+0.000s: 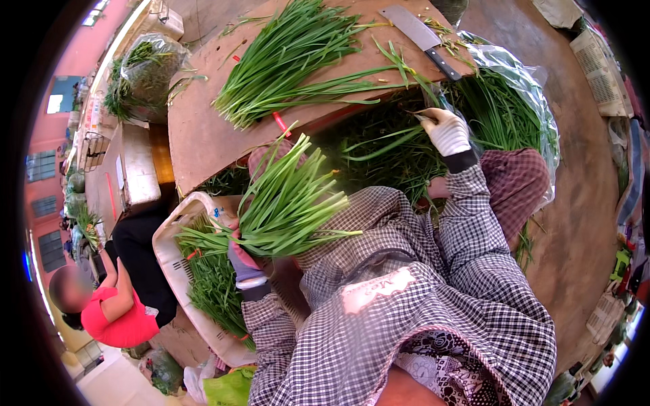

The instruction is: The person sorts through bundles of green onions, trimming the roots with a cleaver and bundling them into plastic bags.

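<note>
My left hand [246, 262], in a pinkish-purple glove, is wrapped round a thick bunch of garlic chives [284, 203] above my lap, the pale cut ends pointing up and right. My right hand [447, 132], in a white glove, is closed in a pinch on a thin chive leaf [421, 116] beside the board's near edge. On the wooden board [203, 128] lies a large pile of chives [291, 61]. A cleaver [420, 40] with a black handle rests at the board's right end, among trimmings. Loose chives [393, 152] lie below the board.
At my left a white plastic crate [169, 237] holds chive bunches [220, 291] tied with red bands. An open clear bag [545, 128] of chives stands right of the board, another bag [152, 64] far left. A person in a red shirt [122, 314] sits at left, handling greens.
</note>
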A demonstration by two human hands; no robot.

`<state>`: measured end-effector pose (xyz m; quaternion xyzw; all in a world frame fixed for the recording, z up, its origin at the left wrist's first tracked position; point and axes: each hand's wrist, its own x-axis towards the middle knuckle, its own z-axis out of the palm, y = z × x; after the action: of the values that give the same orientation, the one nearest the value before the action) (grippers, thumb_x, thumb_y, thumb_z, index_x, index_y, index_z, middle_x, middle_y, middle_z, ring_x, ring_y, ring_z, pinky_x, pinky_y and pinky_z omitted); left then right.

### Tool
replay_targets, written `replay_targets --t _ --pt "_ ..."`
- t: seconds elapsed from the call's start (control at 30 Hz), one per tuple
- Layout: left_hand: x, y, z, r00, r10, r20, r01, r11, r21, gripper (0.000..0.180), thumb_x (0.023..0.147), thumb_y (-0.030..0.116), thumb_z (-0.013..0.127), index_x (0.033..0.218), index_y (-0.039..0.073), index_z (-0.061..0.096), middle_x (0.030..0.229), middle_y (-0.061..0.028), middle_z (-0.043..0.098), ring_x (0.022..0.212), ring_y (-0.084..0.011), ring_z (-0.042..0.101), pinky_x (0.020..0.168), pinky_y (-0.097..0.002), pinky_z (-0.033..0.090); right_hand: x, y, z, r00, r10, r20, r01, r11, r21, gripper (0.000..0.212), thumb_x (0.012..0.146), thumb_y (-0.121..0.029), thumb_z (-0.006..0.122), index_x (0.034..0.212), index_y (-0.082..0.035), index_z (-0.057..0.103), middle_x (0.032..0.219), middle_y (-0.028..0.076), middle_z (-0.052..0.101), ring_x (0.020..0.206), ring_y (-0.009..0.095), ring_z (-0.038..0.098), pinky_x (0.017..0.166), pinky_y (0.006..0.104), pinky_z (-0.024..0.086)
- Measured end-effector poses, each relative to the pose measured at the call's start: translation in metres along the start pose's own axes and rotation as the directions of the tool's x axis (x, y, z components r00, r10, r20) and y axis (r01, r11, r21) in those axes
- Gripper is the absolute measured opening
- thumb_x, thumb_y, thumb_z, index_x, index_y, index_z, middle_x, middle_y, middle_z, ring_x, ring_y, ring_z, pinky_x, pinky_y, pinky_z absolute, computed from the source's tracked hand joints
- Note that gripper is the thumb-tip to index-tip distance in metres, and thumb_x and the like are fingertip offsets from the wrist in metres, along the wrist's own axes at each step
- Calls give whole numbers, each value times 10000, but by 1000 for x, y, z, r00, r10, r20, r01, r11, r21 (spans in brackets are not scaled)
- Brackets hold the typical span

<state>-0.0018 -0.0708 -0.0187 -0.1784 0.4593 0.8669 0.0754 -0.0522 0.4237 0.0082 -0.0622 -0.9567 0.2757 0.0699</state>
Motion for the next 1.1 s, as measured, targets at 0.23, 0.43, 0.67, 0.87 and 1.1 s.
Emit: replay_targets --t 0.23,0.43,0.67,0.87,1.1 --pt "2 -3 8 980 -63 -188 86 990 116 233 932 195 458 1116 112 575 1069 -98 644 933 -221 639 817 -364 549 -21 -91 56 906 -185 381 -168 670 723 419 816 -307 657 1068 27 652 834 133 699 729 172 662 700 297 528" --pt "-25 13 72 985 118 -128 -115 993 36 346 930 211 483 1224 39 546 1171 -140 614 1050 -258 602 922 -390 506 -20 -124 38 901 -143 409 -254 591 766 179 824 -156 610 850 2 687 665 111 657 574 119 595 569 292 502" --pt "19 -40 -38 989 60 -138 -83 981 -174 282 970 124 423 1157 -21 574 1161 -165 623 998 -256 635 915 -388 526 -47 -55 33 866 209 454 -494 494 715 216 830 -198 639 856 8 696 677 109 669 603 137 628 559 310 515" --pt "26 -38 -43 958 191 -213 -184 982 51 318 960 184 449 1143 -41 583 1141 -175 634 1007 -265 635 919 -402 522 -35 40 -21 894 447 40 -364 670 648 208 858 -182 627 800 11 681 603 43 609 487 86 534 425 256 408" --pt "33 -42 -62 976 165 -142 -166 986 5 330 954 202 452 1142 -28 596 1136 -156 641 1008 -263 635 910 -412 520 -42 46 -22 887 414 207 -449 661 601 205 875 -171 627 872 25 687 635 52 632 446 67 499 413 224 410"
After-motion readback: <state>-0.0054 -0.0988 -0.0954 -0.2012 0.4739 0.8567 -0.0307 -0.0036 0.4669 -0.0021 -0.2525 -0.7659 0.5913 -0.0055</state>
